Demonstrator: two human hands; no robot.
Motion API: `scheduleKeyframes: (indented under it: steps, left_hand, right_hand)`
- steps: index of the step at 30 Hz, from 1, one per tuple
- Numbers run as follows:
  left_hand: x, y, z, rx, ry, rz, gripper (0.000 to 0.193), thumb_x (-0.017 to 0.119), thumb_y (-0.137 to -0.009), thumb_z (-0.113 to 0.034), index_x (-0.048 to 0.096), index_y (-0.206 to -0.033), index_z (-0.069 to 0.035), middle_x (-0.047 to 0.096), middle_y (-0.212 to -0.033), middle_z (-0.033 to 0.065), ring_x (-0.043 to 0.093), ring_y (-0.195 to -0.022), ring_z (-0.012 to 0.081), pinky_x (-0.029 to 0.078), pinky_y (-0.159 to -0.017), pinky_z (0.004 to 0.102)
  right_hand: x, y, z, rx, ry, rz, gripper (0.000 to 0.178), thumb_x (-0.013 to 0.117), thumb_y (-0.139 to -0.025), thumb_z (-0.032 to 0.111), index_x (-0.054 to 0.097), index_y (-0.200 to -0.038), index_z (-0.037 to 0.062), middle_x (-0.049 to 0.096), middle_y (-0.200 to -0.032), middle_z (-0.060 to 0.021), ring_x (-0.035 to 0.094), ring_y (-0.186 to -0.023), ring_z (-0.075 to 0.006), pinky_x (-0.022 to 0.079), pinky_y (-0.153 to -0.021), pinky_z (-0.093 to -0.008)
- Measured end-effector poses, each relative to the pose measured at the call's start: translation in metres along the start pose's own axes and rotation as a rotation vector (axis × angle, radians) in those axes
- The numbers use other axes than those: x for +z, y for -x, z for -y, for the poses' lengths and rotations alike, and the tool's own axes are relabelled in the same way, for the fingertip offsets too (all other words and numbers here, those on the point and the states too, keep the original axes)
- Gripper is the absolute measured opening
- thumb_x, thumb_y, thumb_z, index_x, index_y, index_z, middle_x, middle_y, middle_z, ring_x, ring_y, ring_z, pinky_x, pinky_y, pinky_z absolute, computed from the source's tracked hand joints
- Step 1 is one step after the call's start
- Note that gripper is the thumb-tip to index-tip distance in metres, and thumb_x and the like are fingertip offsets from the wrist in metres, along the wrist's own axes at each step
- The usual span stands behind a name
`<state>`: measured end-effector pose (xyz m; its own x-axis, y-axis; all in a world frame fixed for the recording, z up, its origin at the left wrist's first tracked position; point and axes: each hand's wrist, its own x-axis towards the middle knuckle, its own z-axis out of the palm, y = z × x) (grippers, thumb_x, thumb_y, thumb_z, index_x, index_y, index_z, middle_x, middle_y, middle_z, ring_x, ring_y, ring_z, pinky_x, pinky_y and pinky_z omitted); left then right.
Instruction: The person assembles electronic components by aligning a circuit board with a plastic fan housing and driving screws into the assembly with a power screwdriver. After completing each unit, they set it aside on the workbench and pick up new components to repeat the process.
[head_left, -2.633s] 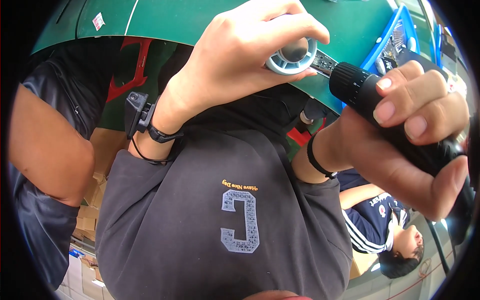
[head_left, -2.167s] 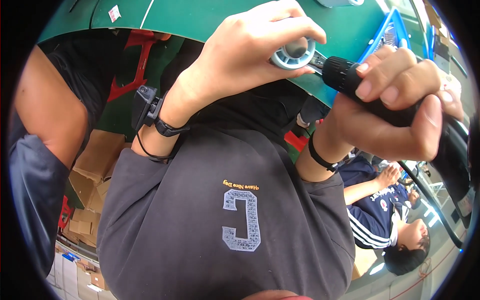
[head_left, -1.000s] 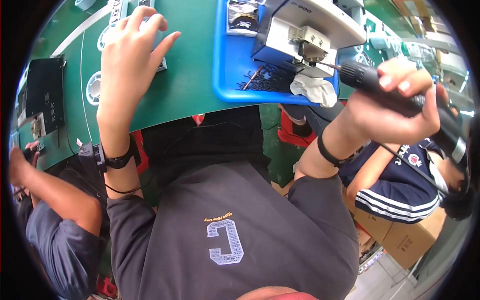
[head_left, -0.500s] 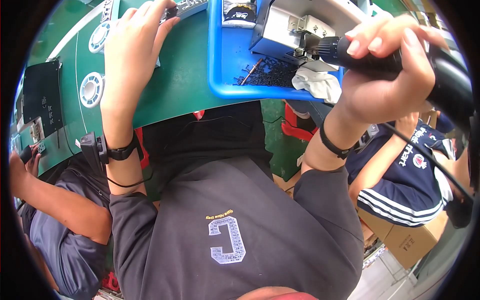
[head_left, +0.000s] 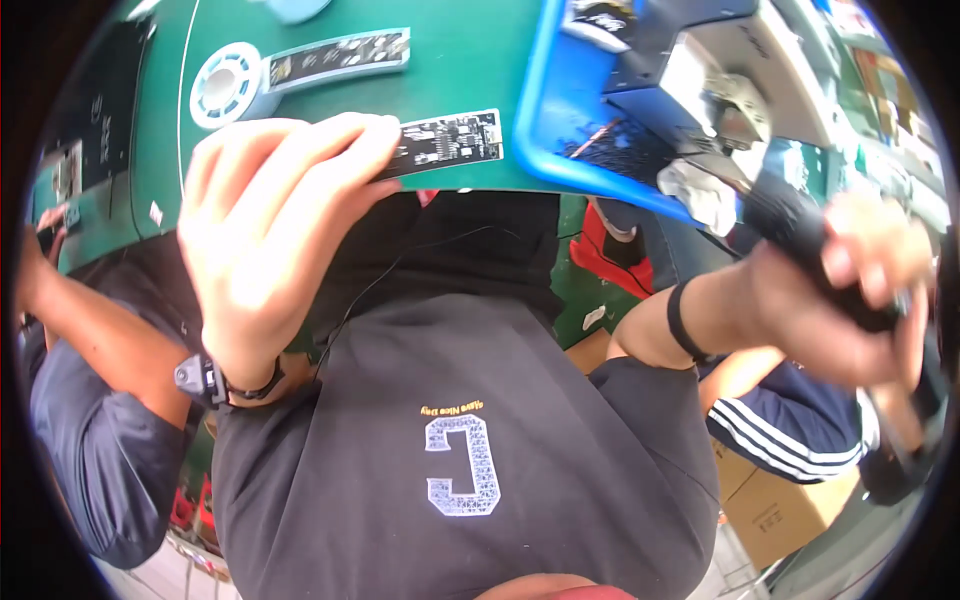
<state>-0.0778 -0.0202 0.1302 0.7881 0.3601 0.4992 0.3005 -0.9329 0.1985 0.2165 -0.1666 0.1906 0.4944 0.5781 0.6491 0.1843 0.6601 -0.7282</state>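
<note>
My left hand [head_left: 265,235] reaches to the edge of the green mat [head_left: 300,110] and pinches the near end of a narrow black circuit strip [head_left: 445,143] between thumb and fingers. My right hand [head_left: 835,300] is closed around a black electric screwdriver [head_left: 800,225], its tip pointing toward a blue tray [head_left: 570,120]. A white round reel [head_left: 222,85] lies on the mat beyond my left hand, beside a second long strip [head_left: 340,58].
A grey machine [head_left: 730,70] stands on the blue tray with a heap of small dark parts [head_left: 620,155]. One person in a dark sleeve [head_left: 90,430] sits at my left, another in a striped navy top [head_left: 790,430] at my right. Cardboard boxes [head_left: 790,505] sit below.
My left hand let go of the white reel it held at the screwdriver tip, moved to the mat and took hold of the circuit strip. The right hand keeps the screwdriver and has dropped lower.
</note>
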Motion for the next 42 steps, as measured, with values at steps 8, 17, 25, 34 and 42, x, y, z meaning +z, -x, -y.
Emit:
scheduleKeyframes:
  steps: [8, 17, 25, 34, 42]
  left_hand:
    - [0.015, 0.032, 0.014, -0.13, 0.079, 0.029, 0.03, 0.085, -0.072, -0.014, 0.075, -0.099, -0.007, 0.073, -0.101, 0.0039, 0.066, -0.086, 0.024, 0.05, -0.078, 0.0357]
    - [0.014, 0.05, 0.028, -0.157, 0.107, -0.143, 0.026, 0.087, -0.07, -0.019, 0.075, -0.092, -0.01, 0.065, -0.083, -0.0014, 0.06, -0.072, 0.0174, 0.045, -0.064, 0.0307]
    - [0.033, 0.028, 0.029, -0.127, 0.151, -0.102, 0.026, 0.087, -0.069, -0.02, 0.075, -0.09, -0.009, 0.065, -0.081, -0.0012, 0.06, -0.07, 0.0172, 0.044, -0.063, 0.0301]
    - [0.034, 0.025, 0.03, -0.114, 0.155, -0.115, 0.026, 0.087, -0.068, -0.02, 0.075, -0.089, -0.009, 0.065, -0.081, -0.0011, 0.06, -0.07, 0.0172, 0.044, -0.062, 0.0301]
    - [0.036, 0.026, 0.025, -0.123, 0.136, -0.112, 0.027, 0.087, -0.067, -0.019, 0.075, -0.089, -0.009, 0.065, -0.08, -0.0011, 0.06, -0.069, 0.0168, 0.044, -0.062, 0.0293]
  right_hand:
    - [0.103, 0.018, -0.028, -0.052, -0.07, 0.098, 0.017, 0.049, -0.09, 0.026, 0.05, -0.091, 0.0095, 0.047, -0.07, -0.0053, 0.047, -0.052, -0.0179, 0.045, -0.057, -0.0361]
    - [0.153, 0.025, -0.053, 0.101, 0.004, 0.241, 0.029, 0.049, -0.088, 0.031, 0.043, -0.069, 0.0109, 0.046, -0.072, -0.0042, 0.046, -0.052, -0.0183, 0.044, -0.06, -0.0381]
    - [0.127, 0.018, -0.068, 0.133, 0.064, 0.275, 0.026, 0.048, -0.088, 0.03, 0.044, -0.072, 0.0108, 0.047, -0.072, -0.0045, 0.047, -0.052, -0.0186, 0.046, -0.059, -0.0384]
    - [0.121, 0.016, -0.074, 0.137, 0.037, 0.29, 0.021, 0.047, -0.089, 0.029, 0.046, -0.079, 0.0107, 0.047, -0.072, -0.0047, 0.047, -0.052, -0.0182, 0.046, -0.059, -0.0381]
    - [0.116, 0.019, -0.077, 0.15, 0.009, 0.313, 0.017, 0.046, -0.09, 0.027, 0.048, -0.085, 0.0106, 0.048, -0.071, -0.0048, 0.047, -0.052, -0.0179, 0.047, -0.059, -0.0379]
